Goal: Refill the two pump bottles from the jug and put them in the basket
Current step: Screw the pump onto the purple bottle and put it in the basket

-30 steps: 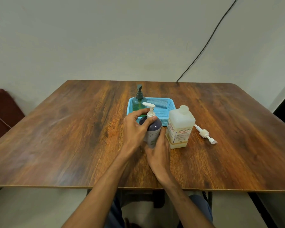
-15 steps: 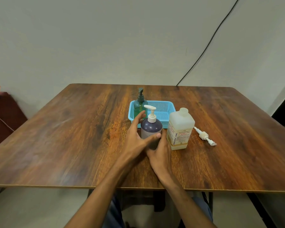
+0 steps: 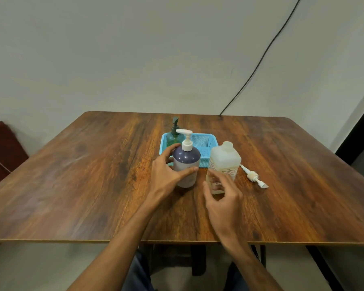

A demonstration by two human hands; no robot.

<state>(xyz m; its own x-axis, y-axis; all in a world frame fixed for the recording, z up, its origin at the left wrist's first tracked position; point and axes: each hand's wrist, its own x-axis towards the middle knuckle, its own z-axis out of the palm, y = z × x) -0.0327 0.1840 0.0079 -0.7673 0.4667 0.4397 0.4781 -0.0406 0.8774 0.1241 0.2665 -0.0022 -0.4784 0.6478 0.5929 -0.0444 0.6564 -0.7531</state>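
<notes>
Purple pump bottle [image 3: 186, 164] gripped by left hand [image 3: 166, 175], right hand [image 3: 223, 198] slack, empty, before jug [image 3: 226, 158]

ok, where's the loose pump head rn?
Head view: the loose pump head lies flat on the table, right of centre, just right of the jug, with its nozzle end pointing toward the near right.

Wooden table [image 3: 82, 175] against a pale wall [image 3: 114, 59]
A loose white pump head [image 3: 253, 177] lies flat just right of the right hand [image 3: 223, 198]; a black cable [image 3: 261, 57] climbs the wall beyond it. Dark red furniture [image 3: 2, 148] stands far left of the left hand [image 3: 166, 177].
</notes>
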